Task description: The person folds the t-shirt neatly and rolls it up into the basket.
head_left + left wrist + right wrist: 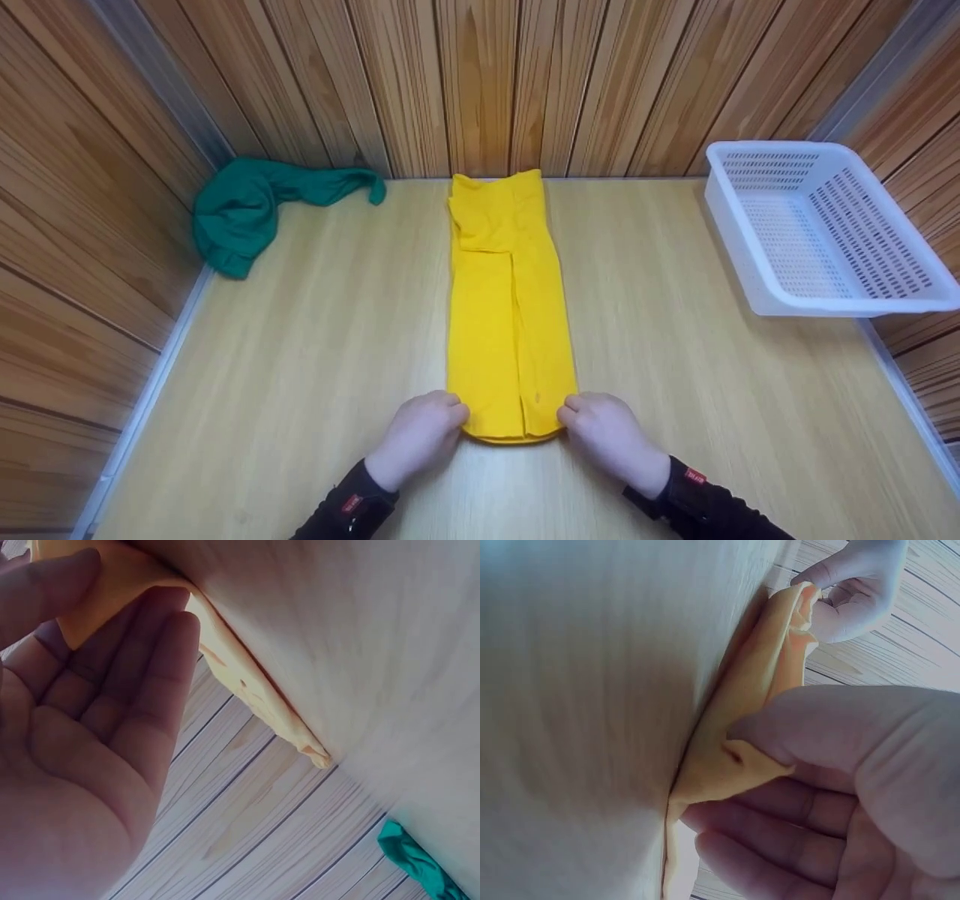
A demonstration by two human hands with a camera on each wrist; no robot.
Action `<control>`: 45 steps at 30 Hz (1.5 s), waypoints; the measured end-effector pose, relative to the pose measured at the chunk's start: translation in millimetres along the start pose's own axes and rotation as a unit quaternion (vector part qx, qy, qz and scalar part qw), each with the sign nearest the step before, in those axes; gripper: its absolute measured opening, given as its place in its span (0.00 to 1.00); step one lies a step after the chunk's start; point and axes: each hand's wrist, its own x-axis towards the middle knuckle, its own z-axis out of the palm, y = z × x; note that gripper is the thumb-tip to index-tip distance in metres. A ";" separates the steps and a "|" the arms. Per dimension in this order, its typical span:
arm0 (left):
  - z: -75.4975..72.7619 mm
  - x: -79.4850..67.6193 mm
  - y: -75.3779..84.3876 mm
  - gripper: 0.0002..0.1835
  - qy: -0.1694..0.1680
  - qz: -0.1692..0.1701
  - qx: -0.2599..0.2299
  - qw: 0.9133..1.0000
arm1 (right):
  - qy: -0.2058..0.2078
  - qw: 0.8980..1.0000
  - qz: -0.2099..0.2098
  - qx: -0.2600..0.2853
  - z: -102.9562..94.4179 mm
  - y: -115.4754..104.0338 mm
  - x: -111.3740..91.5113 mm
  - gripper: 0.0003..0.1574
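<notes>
A yellow shirt (484, 322), folded into a long narrow strip, lies down the middle of the table with a sleeve laid over its far part. My left hand (424, 431) pinches its near left corner. At the near right corner, my right hand (611, 435) pinches the cloth between thumb and fingers. In the left wrist view the left thumb (49, 596) presses on the fabric, with the other fingers behind it. The right wrist view shows the near edge raised off the table, held at both ends.
A crumpled green cloth (244, 214) lies in the far left corner against the wood-panelled wall. At the far right stands a white perforated plastic basket (765, 289). Panelled walls (480, 82) border the table (322, 315) at the back and both sides.
</notes>
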 end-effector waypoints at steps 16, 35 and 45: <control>-14.5 8.6 -16.4 0.07 -0.032 -0.010 -0.090 0.995 | -0.039 0.997 0.013 0.058 -14.4 20.2 9.6 0.07; -27.2 47.6 -52.6 0.03 -0.012 -0.120 -0.222 0.968 | -0.046 0.986 0.087 0.131 -22.4 63.1 55.5 0.06; -22.6 72.2 -66.8 0.04 -0.038 -0.157 -0.190 0.968 | -0.086 0.976 0.128 0.155 -5.2 84.1 72.8 0.07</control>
